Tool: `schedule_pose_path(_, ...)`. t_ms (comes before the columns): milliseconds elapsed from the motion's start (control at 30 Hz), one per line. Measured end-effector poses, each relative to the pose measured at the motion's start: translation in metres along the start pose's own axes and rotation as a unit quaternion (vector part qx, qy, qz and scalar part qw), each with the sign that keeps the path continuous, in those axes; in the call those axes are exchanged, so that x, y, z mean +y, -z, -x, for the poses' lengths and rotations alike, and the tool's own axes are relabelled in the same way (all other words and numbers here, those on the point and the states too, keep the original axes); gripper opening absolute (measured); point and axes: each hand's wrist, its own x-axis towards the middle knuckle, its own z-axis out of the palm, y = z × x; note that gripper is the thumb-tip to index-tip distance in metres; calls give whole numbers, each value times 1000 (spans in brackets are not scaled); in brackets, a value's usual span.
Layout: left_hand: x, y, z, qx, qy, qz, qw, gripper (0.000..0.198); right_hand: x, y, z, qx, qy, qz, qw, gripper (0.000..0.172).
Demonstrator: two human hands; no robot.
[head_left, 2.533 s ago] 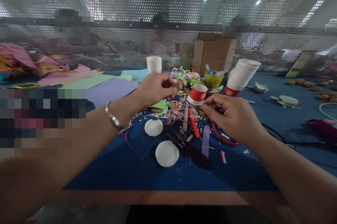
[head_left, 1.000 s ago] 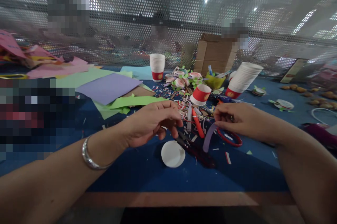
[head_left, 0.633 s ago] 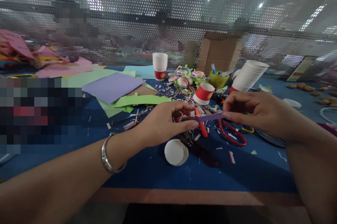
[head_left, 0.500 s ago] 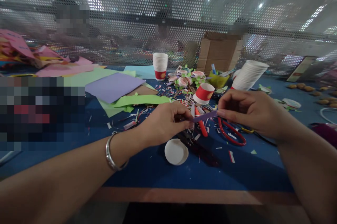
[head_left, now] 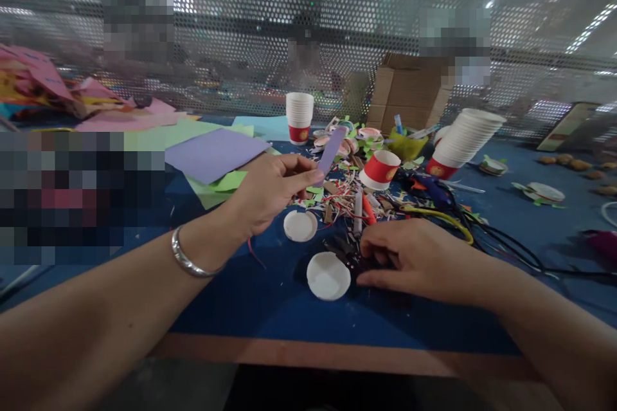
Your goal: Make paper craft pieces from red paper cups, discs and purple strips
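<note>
A narrow purple paper strip (head_left: 330, 152) stands tilted up, pinched between the thumb and fingers of my left hand (head_left: 274, 195). Low over the table, my right hand (head_left: 414, 263) has its thumb and curled fingers apart around a dark tool (head_left: 348, 254), which looks like pliers or snips; its handles are partly hidden. Just left of that tool lies a white paper cup bottom (head_left: 328, 276). A second cup bottom (head_left: 299, 225) rests below my left fingers. Beyond my right hand are an orange-handled tool (head_left: 369, 208) and a cut red paper cup (head_left: 380, 170).
Purple paper sheets (head_left: 216, 154) and green sheets lie at left. Paper scraps (head_left: 332, 195) litter the middle. Stacked cups (head_left: 299, 118), a leaning cup stack (head_left: 465, 141) and a cardboard box (head_left: 409, 92) stand behind. Cables (head_left: 506, 250) run off to the right.
My right hand has let go of the purple strip and moved down and left to the dark tool. My left hand has moved left and up, with the strip now upright.
</note>
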Motion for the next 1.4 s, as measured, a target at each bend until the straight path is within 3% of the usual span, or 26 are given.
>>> schedule_pose_path(133,0,-4,3,-10,-1,8,1000,20,-12,-3,3,8,-29,33,999,20)
schedule_pose_path(300,-1,-5,3,-14,0,-1,1000,21,-9,-5,2,40,-49,17,998,10)
schedule_pose_path(533,-1,-2,3,-30,0,-8,1000,16,4,-4,2,193,-61,-103,974,18)
schedule_pose_path(700,1,-3,8,-95,23,-36,995,18,7,-1,3,263,-50,-156,951,25)
schedule_pose_path(967,2,-8,11,-116,41,-16,992,20,6,-6,-2,255,-83,-234,934,24)
schedule_pose_path(1200,3,-7,12,-106,58,2,993,19,6,-6,-6,222,-66,-254,939,42)
schedule_pose_path(1400,5,-9,15,-145,62,27,987,13,9,-9,-8,192,-53,-277,940,49)
